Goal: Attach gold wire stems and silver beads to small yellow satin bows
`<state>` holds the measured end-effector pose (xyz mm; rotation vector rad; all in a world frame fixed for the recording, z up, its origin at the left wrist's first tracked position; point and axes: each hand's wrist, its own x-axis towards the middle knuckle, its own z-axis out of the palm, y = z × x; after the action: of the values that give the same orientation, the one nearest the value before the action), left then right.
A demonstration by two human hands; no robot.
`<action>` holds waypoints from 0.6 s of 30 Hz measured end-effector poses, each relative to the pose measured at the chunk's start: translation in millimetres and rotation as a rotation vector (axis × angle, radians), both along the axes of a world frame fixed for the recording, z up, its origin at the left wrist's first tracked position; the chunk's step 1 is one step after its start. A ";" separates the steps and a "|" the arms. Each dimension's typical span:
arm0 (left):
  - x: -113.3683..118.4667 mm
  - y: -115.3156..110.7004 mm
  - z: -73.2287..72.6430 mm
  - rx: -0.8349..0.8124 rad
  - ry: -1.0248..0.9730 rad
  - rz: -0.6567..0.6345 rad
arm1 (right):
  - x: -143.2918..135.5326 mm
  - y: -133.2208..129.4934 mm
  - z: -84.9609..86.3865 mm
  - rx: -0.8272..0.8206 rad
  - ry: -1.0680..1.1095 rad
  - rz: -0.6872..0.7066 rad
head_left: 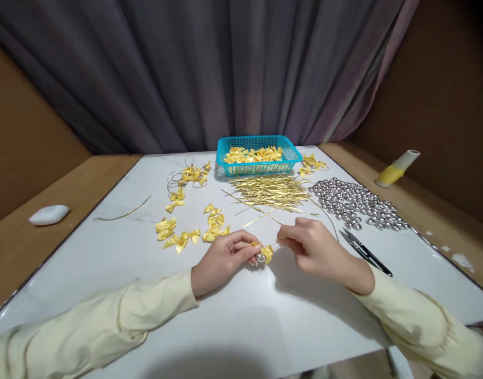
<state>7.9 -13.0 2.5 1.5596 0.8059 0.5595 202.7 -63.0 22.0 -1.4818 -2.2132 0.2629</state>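
Observation:
My left hand (231, 258) pinches a yellow ribbon bow (268, 254) between thumb and fingers, near the middle of the white table (233, 316). A small silver bell (261, 257) shows against the bow at my fingertips. To the right, my right hand (314, 247) is closed on a thin tie wire (276, 244) that runs toward the bow. How the wire joins the bow is too small to tell. Loose yellow bows (182, 239) lie beyond my left hand. Black thread snips (365, 252) rest beside my right wrist.
A blue basket (221, 167) of yellow bows stands at the back, before a grey curtain (202, 79). Gold twist ties (269, 192) are piled in front of it. Silver bells (348, 202) spread at right. Bows with wires (194, 173) lie back left; a white mouse-shaped object (49, 215) sits far left.

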 end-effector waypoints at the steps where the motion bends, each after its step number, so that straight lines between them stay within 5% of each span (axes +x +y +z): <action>1: 0.1 -0.2 0.0 0.001 0.001 -0.001 | 1.9 0.3 2.0 0.001 0.009 -0.004; 18: -0.6 -2.0 -0.4 0.045 0.038 -0.057 | 4.4 1.6 -1.6 -0.093 -0.042 0.016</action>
<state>7.3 -15.0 2.1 1.6337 0.7796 0.5109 207.1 -61.4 20.4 -1.5319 -2.2740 0.3470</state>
